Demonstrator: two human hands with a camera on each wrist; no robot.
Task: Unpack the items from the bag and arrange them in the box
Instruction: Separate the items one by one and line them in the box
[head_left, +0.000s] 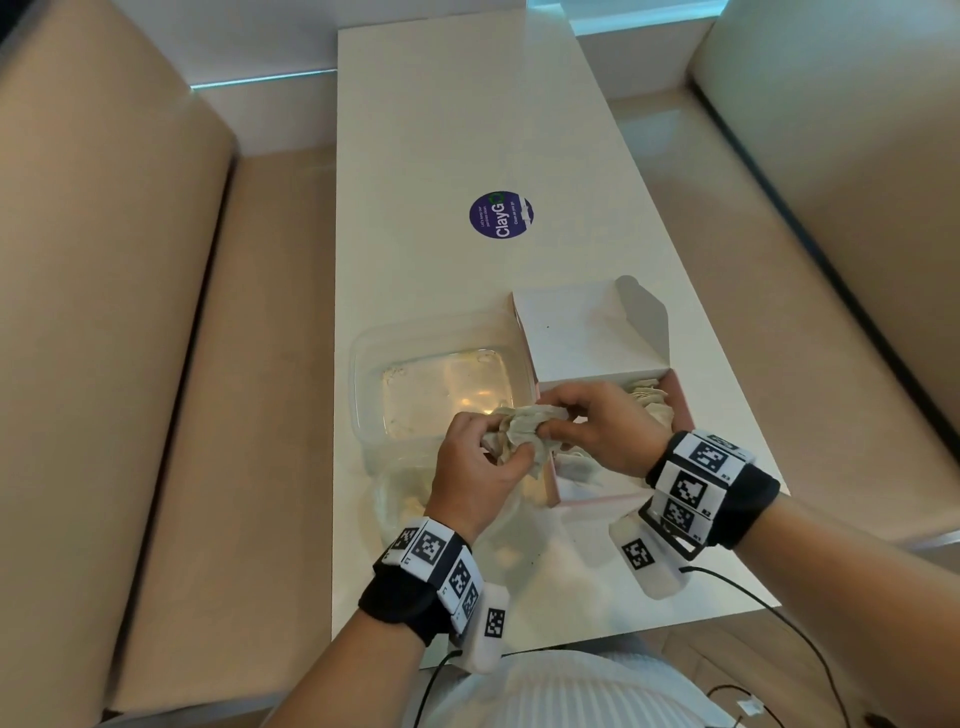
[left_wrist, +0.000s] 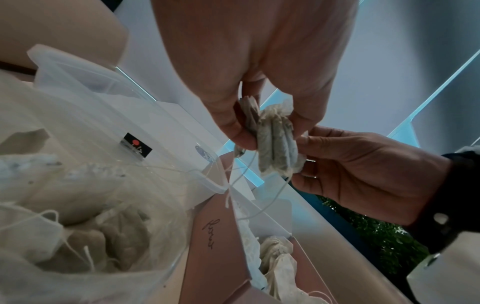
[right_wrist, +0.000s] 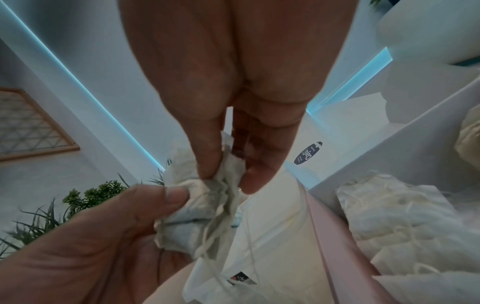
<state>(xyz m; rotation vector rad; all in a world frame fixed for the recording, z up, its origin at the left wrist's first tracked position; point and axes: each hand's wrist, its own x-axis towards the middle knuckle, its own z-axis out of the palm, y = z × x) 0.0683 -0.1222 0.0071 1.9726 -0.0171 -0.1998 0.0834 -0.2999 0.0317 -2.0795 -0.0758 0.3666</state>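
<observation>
Both hands raised over near end of white table (head_left: 415, 156), meeting just above left wall of pink box (head_left: 551, 480). Left hand (head_left: 480, 475) curled, thumb and fingers pinching small bundle of tea bags (head_left: 522, 431) from near-left side; right hand (head_left: 605, 428) curled likewise, thumb and fingertips pinching same bundle from right. Bundle thus held between 2 hands, clear of table, several flat bags pressed together edge-on in left wrist view (left_wrist: 276, 142), white strings trailing down from it toward box. Right wrist view: crumpled paper of bundle (right_wrist: 207, 207) squeezed between right thumb and fingers above, left thumb below-left. Box open, white lid (head_left: 587, 332) tipped back on far side; loose tea bags (head_left: 649, 397) already lying inside, under and beyond right hand. Clear plastic bag (left_wrist: 85, 205) on table left of box, near left wrist, more tea bags and strings inside. Clear plastic container (head_left: 431, 384) just beyond left hand, touching or nearly touching box's left side; cannot tell which. Round purple sticker (head_left: 501, 214) farther up table, well apart from hands.
</observation>
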